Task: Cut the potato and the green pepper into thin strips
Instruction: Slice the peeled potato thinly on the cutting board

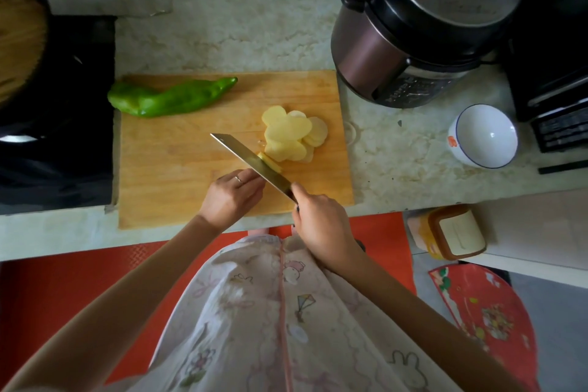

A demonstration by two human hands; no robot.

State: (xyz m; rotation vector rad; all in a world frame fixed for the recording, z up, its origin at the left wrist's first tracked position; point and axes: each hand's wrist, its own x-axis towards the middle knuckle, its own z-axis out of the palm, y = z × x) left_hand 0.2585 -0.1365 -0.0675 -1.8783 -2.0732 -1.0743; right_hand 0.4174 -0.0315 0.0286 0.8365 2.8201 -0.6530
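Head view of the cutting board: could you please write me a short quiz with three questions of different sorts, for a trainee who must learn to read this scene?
1. What does the left hand hold against the knife?
2. Which hand grips the knife handle? A) left hand B) right hand C) neither
3. True or false: the green pepper is already cut into strips.

Key: 1. The last potato piece. 2. B. 3. False; it lies whole on the cutting board.
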